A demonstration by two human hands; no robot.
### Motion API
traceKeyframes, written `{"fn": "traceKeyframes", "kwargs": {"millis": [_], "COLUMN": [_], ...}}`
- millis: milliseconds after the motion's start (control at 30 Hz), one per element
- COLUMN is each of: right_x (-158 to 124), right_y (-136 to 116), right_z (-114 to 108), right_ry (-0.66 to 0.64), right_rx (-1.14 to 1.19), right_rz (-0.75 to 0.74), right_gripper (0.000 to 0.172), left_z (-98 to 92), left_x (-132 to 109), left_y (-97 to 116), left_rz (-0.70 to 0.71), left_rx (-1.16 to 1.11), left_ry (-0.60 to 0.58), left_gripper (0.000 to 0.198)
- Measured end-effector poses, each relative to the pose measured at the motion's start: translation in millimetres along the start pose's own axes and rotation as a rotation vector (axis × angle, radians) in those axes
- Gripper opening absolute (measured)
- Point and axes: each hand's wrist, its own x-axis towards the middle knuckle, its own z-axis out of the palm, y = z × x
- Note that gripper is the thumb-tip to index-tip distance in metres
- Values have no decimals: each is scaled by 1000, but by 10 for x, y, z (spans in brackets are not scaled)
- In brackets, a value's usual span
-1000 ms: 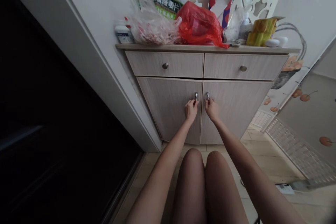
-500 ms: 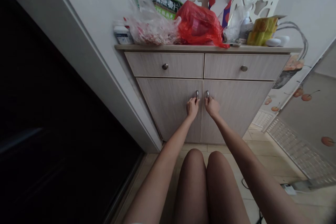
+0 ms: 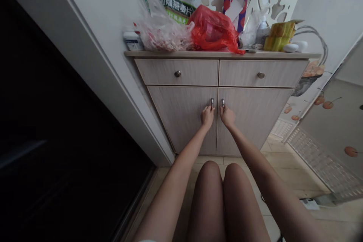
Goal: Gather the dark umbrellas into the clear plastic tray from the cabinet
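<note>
A pale wood cabinet (image 3: 255, 109) stands ahead with two drawers above two closed doors. My left hand (image 3: 207, 116) pinches the metal knob of the left door (image 3: 211, 101). My right hand (image 3: 227, 116) pinches the metal knob of the right door (image 3: 222, 102). Both arms reach straight forward over my bent knees (image 3: 219, 174).
On the cabinet top lie a red plastic bag (image 3: 213, 30), a clear bag (image 3: 166, 36), a green-and-white food packet (image 3: 176, 2) and yellow packs (image 3: 279, 34). A white door frame (image 3: 99, 72) and dark opening are left. A cable and small white device (image 3: 309, 203) lie on the tiled floor at the right.
Both hands stay on the door knobs. The doors remain closed. The view has shifted slightly.
</note>
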Motion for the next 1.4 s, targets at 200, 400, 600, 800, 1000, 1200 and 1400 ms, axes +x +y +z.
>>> {"fn": "traceKeyframes", "kwargs": {"millis": [200,400,600,800,1000,1200,1400], "right_x": [75,-74,-686,-849,-789,-869,-621], "right_y": [90,504,903,733,613,769,741], "right_z": [15,-36,-240,-581,-244,6,-143], "right_ry": [-48,-22,-548,-573,-349,-407,-220], "right_rx": [121,456,924,1567,1821,1817,1178], "right_rz": [-22,-123,52,-80,-36,26,-98], "right_gripper": [45,43,81,79,67,71,61], "left_z": [-144,-362,-710,-780,-481,-320,-427], "left_x": [39,-363,-1194,-1149,-1002,-1189,-845], "left_y": [76,-152,-368,-25,192,130,10], "left_rz": [-81,-265,-476,-358,-320,-371,-300], "left_rx": [26,-391,-1198,-1554,-1514,-1432,-1232], "left_ry": [-87,-207,-716,-220,-62,-60,-199], "left_gripper": [15,36,75,49,43,41,52]}}
